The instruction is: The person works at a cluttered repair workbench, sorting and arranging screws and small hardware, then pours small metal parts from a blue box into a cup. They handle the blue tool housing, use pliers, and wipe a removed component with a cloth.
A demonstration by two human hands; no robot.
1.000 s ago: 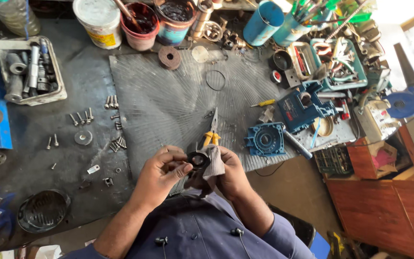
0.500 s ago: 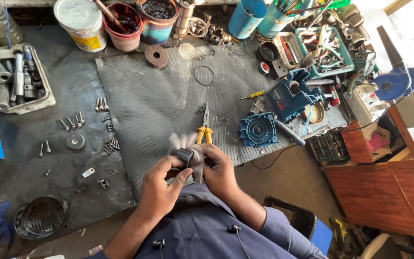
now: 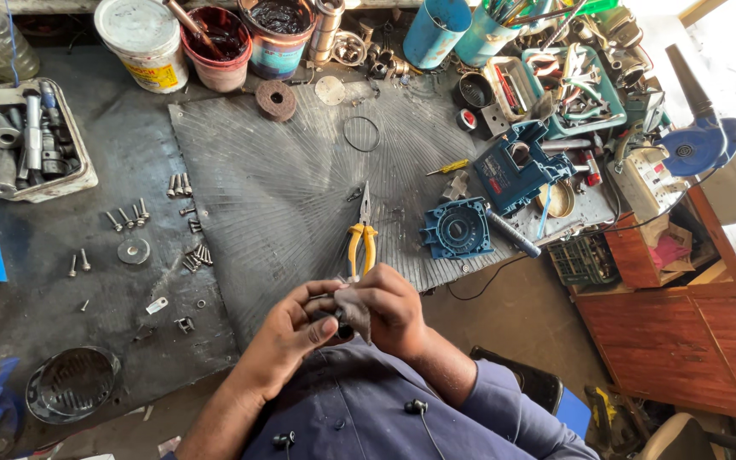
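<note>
**Small dark part wiped between both hands**

Low in the middle of the frame, the fingers [image 3: 321, 328] of the left hand [image 3: 287, 336] curl shut around a small dark part [image 3: 334, 319], mostly hidden. The right hand [image 3: 389, 311] pinches a grey rag [image 3: 353, 308] tight against it. To wipe well, the left grip should probably stay firm while the rag turns around the part, close over the lap. Just above the hands, yellow-handled pliers [image 3: 362, 238] lie on the ribbed grey mat [image 3: 283, 170]. A blue housing [image 3: 457, 228] sits to the right, loose bolts [image 3: 129, 213] to the left on the desk [image 3: 121, 153], paint tubs [image 3: 142, 43] along the top.
</note>
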